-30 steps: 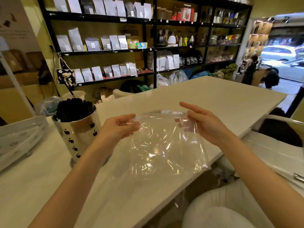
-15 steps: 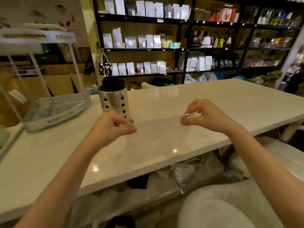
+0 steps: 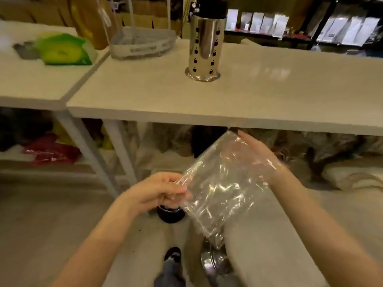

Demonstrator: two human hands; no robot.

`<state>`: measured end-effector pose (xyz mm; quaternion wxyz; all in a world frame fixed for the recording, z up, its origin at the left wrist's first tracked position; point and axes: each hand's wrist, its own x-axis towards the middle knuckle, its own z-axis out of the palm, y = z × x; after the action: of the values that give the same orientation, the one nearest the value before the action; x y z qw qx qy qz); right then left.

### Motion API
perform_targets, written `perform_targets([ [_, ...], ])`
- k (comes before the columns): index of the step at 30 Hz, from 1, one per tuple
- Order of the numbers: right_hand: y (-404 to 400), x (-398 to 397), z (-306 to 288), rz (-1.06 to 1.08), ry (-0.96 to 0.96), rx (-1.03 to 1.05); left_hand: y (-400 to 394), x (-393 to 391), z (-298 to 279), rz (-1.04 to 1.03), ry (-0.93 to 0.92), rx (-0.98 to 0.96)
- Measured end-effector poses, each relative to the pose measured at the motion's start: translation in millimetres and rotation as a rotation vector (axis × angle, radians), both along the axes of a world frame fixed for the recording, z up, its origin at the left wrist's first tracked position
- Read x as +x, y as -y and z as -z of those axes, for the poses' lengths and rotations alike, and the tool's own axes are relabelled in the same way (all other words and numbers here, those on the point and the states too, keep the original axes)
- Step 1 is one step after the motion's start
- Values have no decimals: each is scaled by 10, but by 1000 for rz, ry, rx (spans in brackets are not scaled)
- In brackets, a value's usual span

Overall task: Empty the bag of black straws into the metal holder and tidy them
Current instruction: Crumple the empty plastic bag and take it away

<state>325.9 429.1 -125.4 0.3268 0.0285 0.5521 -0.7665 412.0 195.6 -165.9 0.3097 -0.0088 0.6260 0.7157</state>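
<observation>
Nearer than the metal holder (image 3: 204,42) and below it, the left grip (image 3: 163,191) pinches a corner of the empty bag (image 3: 219,189). The right grip (image 3: 255,156) lies flat and open against the film. The bag looks light, limp and slippery, probably best pinched at an edge. Beyond, black straws (image 3: 209,7) fill the holder.

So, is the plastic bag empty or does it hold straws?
Empty: the clear bag shows nothing inside; black straws stand in the metal holder.

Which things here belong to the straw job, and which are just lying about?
Job: empty clear bag, pinched by left hand, touched by right hand; metal holder; black straws in it.
Lying about: grey tray, green packet, red packets under the table.
</observation>
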Motion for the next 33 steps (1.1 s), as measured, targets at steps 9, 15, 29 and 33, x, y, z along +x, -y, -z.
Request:
perform_targets([
  [9, 652, 254, 2302, 355, 534, -314, 95, 274, 1986, -742, 379, 37],
  [15, 1066, 191, 3677, 220, 345, 285, 235, -71, 3394, -845, 407, -216],
  [29, 1593, -727, 6839, 220, -102, 776, 543, -1109, 6528, -836, 337, -301],
  [33, 1546, -764, 6863, 122, -84, 688, 572, -1127, 6562, -715, 429, -149],
])
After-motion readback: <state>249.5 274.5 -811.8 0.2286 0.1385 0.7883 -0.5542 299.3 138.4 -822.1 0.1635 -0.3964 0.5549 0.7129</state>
